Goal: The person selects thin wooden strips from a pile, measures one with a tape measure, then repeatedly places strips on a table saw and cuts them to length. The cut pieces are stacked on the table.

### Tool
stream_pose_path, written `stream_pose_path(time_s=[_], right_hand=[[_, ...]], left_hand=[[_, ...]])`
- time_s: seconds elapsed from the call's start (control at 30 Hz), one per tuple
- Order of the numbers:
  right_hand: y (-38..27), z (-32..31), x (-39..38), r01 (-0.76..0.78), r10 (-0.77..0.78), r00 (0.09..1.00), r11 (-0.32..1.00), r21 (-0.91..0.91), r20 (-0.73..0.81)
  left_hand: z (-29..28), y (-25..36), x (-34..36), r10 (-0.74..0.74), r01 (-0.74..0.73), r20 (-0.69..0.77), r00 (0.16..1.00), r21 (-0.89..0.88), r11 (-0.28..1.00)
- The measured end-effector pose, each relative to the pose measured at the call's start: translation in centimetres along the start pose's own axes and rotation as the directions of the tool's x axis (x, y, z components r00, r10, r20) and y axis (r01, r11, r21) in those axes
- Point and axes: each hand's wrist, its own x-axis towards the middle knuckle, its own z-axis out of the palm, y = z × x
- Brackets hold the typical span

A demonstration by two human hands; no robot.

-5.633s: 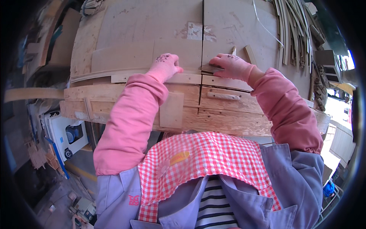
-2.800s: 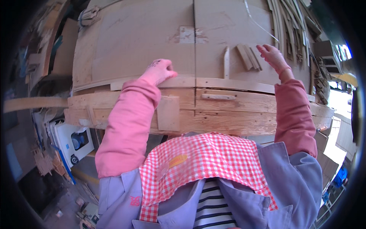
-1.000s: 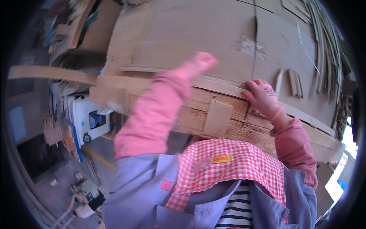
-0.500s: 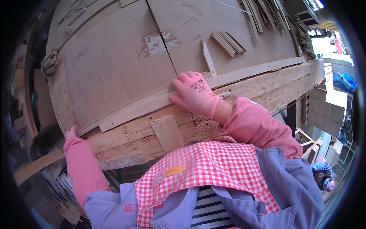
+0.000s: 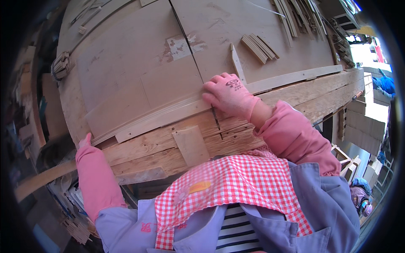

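Observation:
My right hand (image 5: 230, 95), in a pink glove with dark print, lies over a bundle of long thin wooden strips (image 5: 168, 111) along the near bench edge. Its fingers curl over them, closed. Beneath the palm shows a thin dark line (image 5: 216, 119); whether it is a tool or a crack I cannot tell. At the strips' left end is my left hand (image 5: 85, 141), one gloved finger stretched out, the others hidden by the pink sleeve. A pointed wooden stick (image 5: 237, 63) stands out just beyond my right hand. A pale board piece (image 5: 190, 145) lies on the thick timber edge (image 5: 156, 149).
Short slats (image 5: 259, 48) and longer strips (image 5: 291, 21) lie on the bench board (image 5: 135, 63) at far right. A tied bundle of sticks (image 5: 62, 66) sits at the left edge. A toothed strip (image 5: 46, 179) juts out at lower left. Another person (image 5: 361, 194) is at far right.
The whole view has shifted slightly rightward. My right hand has slid a little right along the strips, covering a pale end seen beside it before. My left hand stays at the strips' end.

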Motion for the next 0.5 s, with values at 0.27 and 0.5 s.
stream_pose_path(time_s=[0.27, 0.5], right_hand=[[1.9, -0.8, 2.5, -0.075, 0.046, 0.984, 0.984, 0.161, 0.174], [1.6, -1.4, 3.5, -0.136, 0.086, 0.965, 0.972, 0.193, 0.247]], left_hand=[[0.0, 1.1, -1.4, 0.027, -0.029, 0.049, 0.998, 0.039, 0.999], [1.1, 0.5, -0.5, 0.072, -0.072, -0.04, 0.997, 0.004, 0.997]])
